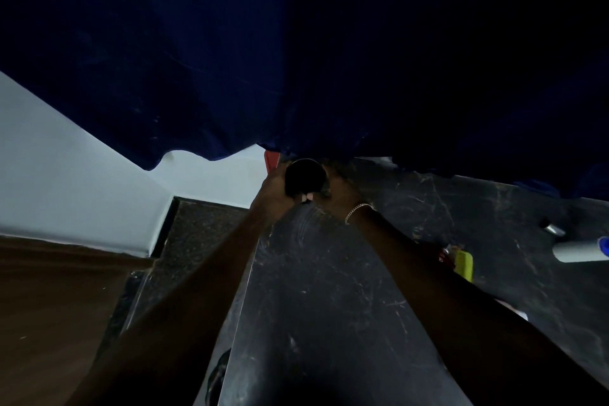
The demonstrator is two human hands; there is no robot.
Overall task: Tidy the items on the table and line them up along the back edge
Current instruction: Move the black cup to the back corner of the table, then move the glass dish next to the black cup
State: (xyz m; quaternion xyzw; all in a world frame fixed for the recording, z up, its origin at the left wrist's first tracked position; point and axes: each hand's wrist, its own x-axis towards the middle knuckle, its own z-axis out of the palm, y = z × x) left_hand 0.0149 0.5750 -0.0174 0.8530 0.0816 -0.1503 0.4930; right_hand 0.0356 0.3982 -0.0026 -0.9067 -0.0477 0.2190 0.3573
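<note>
Both arms stretch far forward, the left hand [272,188] and right hand [342,194] closed around a round black container [304,178] at the table's [329,306] back edge, while right of them a white tube [580,250] and yellow-green comb [464,265] seem unplaced.

left hand [272,189] | arm outstretched, fingers curled; right hand [342,193] | likewise
</note>
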